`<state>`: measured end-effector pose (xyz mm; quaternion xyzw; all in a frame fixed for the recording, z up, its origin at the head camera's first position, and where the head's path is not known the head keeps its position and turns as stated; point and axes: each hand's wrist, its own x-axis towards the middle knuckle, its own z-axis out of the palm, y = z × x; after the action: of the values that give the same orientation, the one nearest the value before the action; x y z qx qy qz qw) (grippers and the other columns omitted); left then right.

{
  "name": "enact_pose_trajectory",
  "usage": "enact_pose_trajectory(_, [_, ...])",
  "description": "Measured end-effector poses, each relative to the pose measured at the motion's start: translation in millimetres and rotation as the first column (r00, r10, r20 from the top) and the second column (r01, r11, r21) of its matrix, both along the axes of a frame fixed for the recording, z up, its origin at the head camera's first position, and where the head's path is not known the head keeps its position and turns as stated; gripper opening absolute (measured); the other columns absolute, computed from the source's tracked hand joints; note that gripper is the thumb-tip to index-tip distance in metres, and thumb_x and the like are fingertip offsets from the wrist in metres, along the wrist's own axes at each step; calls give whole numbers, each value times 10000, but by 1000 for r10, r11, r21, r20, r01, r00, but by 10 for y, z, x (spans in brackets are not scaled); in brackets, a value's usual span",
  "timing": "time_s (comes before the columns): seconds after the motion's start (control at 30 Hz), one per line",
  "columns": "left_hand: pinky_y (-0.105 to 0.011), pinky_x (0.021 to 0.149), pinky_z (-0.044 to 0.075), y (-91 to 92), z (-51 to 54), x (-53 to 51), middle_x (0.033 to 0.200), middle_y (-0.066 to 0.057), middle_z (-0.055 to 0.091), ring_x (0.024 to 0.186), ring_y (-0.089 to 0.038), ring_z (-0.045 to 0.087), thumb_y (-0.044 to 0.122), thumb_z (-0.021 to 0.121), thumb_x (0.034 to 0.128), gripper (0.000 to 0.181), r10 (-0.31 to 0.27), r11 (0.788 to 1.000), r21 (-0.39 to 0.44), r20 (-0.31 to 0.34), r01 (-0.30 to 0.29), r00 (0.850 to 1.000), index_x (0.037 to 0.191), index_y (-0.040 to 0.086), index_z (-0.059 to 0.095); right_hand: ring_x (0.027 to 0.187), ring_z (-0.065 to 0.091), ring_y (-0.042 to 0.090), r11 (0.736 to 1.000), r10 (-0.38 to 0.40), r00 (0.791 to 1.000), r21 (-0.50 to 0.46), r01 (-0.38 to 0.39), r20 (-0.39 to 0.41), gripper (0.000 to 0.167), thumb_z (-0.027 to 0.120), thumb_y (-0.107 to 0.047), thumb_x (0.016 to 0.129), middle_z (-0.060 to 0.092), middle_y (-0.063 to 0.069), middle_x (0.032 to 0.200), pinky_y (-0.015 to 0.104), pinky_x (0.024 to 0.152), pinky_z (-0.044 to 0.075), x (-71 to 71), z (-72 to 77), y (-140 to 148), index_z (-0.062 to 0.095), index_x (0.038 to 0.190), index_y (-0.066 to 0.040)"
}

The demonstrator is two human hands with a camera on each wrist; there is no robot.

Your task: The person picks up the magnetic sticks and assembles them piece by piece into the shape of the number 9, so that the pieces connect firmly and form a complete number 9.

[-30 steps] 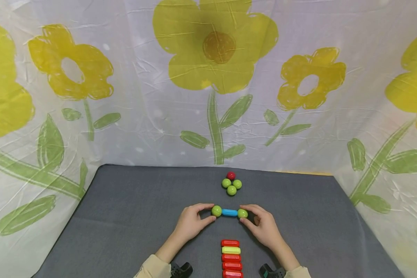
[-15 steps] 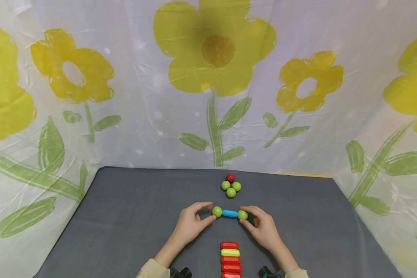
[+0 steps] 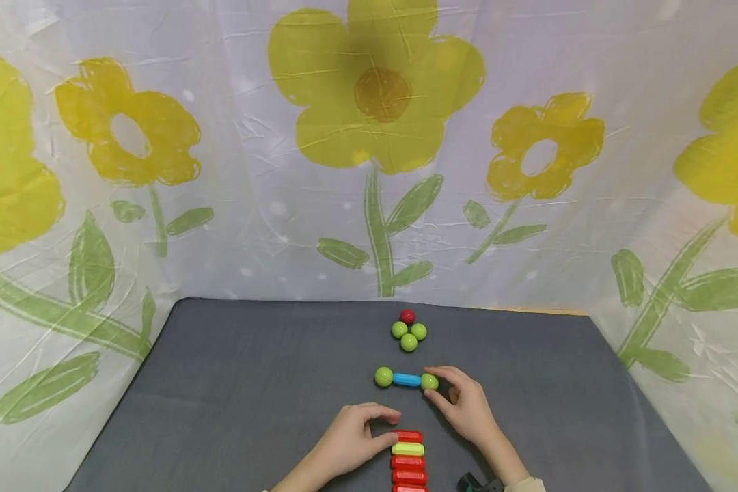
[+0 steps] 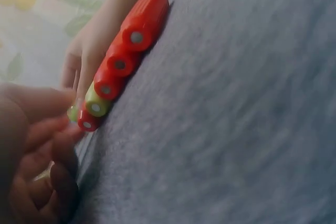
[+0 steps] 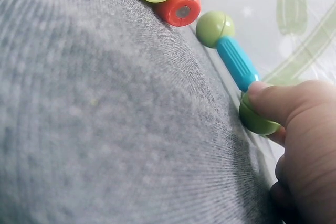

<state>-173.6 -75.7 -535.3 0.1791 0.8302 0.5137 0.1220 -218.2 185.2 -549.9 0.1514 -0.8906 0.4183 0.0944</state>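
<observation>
On the grey cloth lies a blue rod (image 3: pixel 406 379) with a green ball (image 3: pixel 384 376) at its left end and another green ball (image 3: pixel 429 381) at its right end. My right hand (image 3: pixel 465 404) pinches the right-hand ball between thumb and fingers; the right wrist view shows the thumb on that ball (image 5: pixel 257 116). My left hand (image 3: pixel 355 437) is at the far end of a row of rods, thumb at the left end of the farthest red rod (image 3: pixel 409 435) and index finger apart beyond it. In the left wrist view, fingers partly hide that rod's surroundings.
Behind the blue rod sit a red ball (image 3: pixel 408 316) and several green balls (image 3: pixel 408 342) in a cluster. A yellow rod (image 3: pixel 408 449) and more red rods (image 3: pixel 408 462) run toward the near edge. A flowered curtain (image 3: pixel 258 205) stands behind the table.
My left hand has let go of the left green ball and come nearer, to the farthest red rod. My right hand stays on the right green ball.
</observation>
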Motion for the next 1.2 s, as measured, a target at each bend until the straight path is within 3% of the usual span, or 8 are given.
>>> enact_pose_trajectory(0.1, [-211, 470, 387, 2, -31, 18, 1087, 133, 769, 470, -37, 444, 263, 836, 932, 247, -6, 1000, -16, 17, 6, 1000, 1173, 207, 820, 486, 332, 12, 1000, -6, 1000, 5, 6, 7, 399, 877, -136, 890, 727, -27, 1200, 213, 502, 358, 0, 6, 3, 774, 1274, -167])
enact_pose_trajectory(0.37, [-216, 506, 441, -22, -65, 36, 1070, 136, 767, 514, -21, 501, 177, 841, 920, 222, -13, 999, -35, -57, 11, 998, 1139, 215, 829, 492, 333, 15, 1000, -13, 999, 10, 13, 32, 397, 874, -141, 895, 726, -33, 1194, 210, 510, 352, 4, 21, -12, 773, 1277, -175])
enact_pose_trajectory(0.8, [-210, 515, 441, -14, -84, 50, 1031, 163, 761, 525, -4, 492, 189, 842, 924, 166, -17, 999, -33, -103, 14, 995, 1074, 260, 846, 488, 318, 6, 1000, -8, 1000, 6, 8, 25, 392, 877, -137, 891, 727, -32, 1186, 207, 504, 346, 7, 25, -7, 775, 1268, -165])
enact_pose_trajectory(1.2, [-208, 525, 448, -11, -80, 54, 1038, 157, 765, 535, -1, 500, 202, 835, 933, 155, -16, 1000, -18, -97, 14, 995, 1080, 249, 850, 498, 312, -3, 1000, -5, 1000, 5, 5, 4, 390, 878, -141, 890, 728, -27, 1185, 204, 503, 339, 9, 19, -5, 776, 1265, -161])
